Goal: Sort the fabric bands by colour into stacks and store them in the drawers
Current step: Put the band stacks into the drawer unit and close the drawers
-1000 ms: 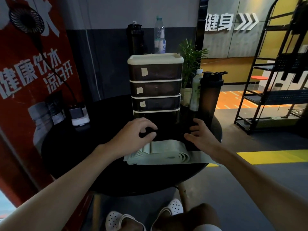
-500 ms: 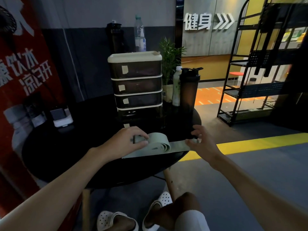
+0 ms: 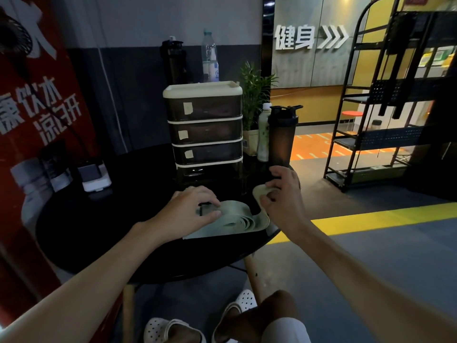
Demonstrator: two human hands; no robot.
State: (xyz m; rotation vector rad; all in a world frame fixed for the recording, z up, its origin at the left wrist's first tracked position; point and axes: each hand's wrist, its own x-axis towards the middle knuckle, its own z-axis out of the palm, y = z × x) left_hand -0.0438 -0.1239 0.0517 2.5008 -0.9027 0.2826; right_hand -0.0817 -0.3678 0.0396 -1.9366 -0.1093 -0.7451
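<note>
Pale-green fabric bands lie long axis L-R by the round table near-right edge, just in front of the drawer unit; left hand curls over their L end, right hand pinches the lifted R end, so it's prob. nearer for folding.

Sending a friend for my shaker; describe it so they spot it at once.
On the round black table, look right of the stack of drawers. The shaker is the tall smoky-dark cup with a black flip lid; the slimmer bottle beside it is pale.
</note>
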